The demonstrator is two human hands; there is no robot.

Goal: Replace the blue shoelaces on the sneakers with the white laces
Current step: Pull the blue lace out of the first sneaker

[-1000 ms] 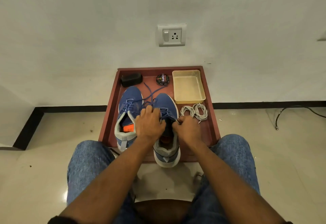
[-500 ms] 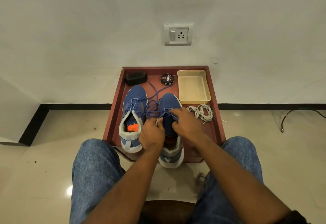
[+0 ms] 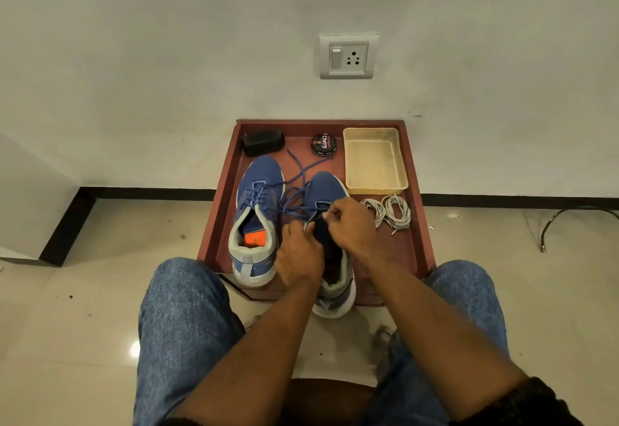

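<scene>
**Figure: Both hands at the laces of the right-hand sneaker**

The right-hand sneaker (image 3: 326, 191) stands in the red tray (image 3: 214, 224), toe toward twelve o'clock, its heel overhanging the tray's near edge. Its blue lace (image 3: 301, 174) is loose: strands trail from the eyelets toward eleven o'clock, across the tray floor and over the neighbouring shoe. My right hand (image 3: 351, 228) sits over the lacing area, fingers curled, pinching a strand at the eyelets. My left hand (image 3: 299, 254) lies at eight o'clock from the right hand, close beside it, fingers bent down on the shoe's tongue side; whether they grip the lace or the shoe itself I cannot tell.

The left-hand sneaker (image 3: 259, 197) stands just beside the first, at nine o'clock from it, toe likewise toward twelve; its blue lacing (image 3: 256, 196) is threaded through the eyelets, and an orange patch shows inside the opening.

The white laces (image 3: 390, 213) lie coiled in two bundles on the tray floor at three o'clock from the right-hand sneaker, near my right hand but apart from it. At twelve o'clock from them sits a pale plastic tub (image 3: 375, 161). A round polish tin (image 3: 323, 144) and a black brush (image 3: 263, 142) rest along the tray's far wall. My knees in blue jeans (image 3: 181, 318) flank the tray's near edge. A wall socket (image 3: 348, 57) is mounted at twelve o'clock above the tray.
</scene>
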